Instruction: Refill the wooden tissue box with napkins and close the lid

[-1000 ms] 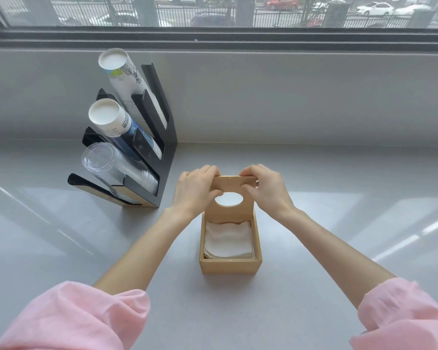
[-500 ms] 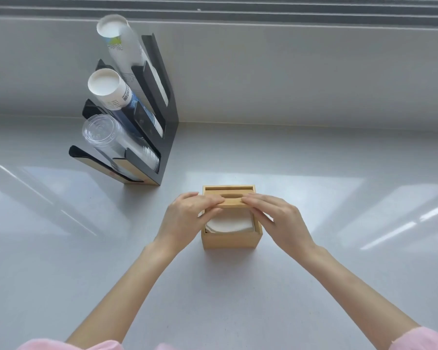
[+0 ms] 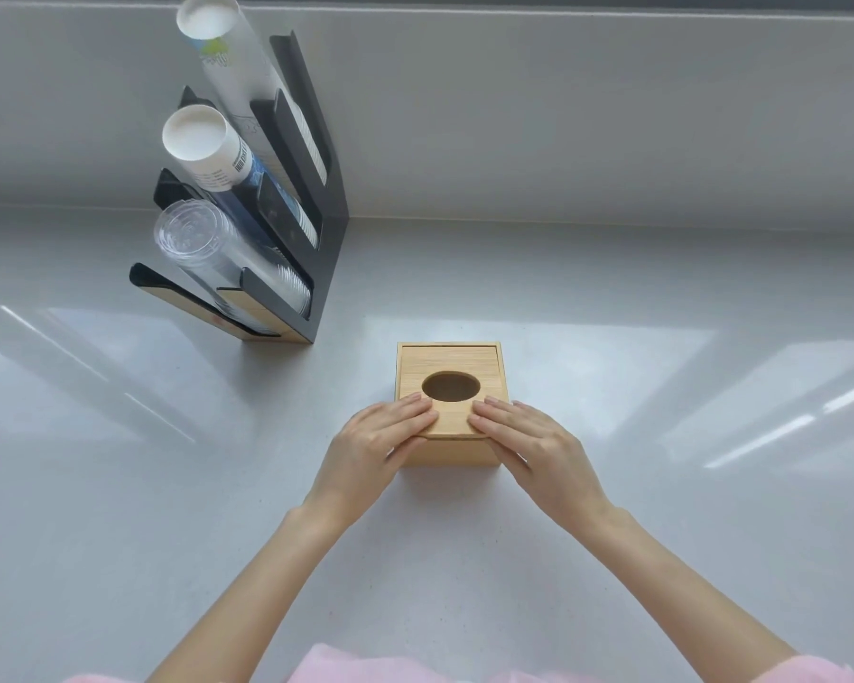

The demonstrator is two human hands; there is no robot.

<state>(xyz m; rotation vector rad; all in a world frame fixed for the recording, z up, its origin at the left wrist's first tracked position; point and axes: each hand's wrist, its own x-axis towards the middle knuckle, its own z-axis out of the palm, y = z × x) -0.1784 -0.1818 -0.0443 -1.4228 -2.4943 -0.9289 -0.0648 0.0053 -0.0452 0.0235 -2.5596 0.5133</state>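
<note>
My left hand (image 3: 383, 438) and right hand (image 3: 523, 436) lie flat, fingers together and gripping nothing, on the near edge of the lid (image 3: 449, 386), pressing it level into the box (image 3: 448, 451) standing on the counter (image 3: 612, 485) before me.

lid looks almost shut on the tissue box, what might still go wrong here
The square wooden lid with the oval hole lies on the light wooden tissue box, but its near edge seems slightly raised, so it may not seat flush. The left hand and right hand have fingertips at that edge, which could get pinched if they press down.
</note>
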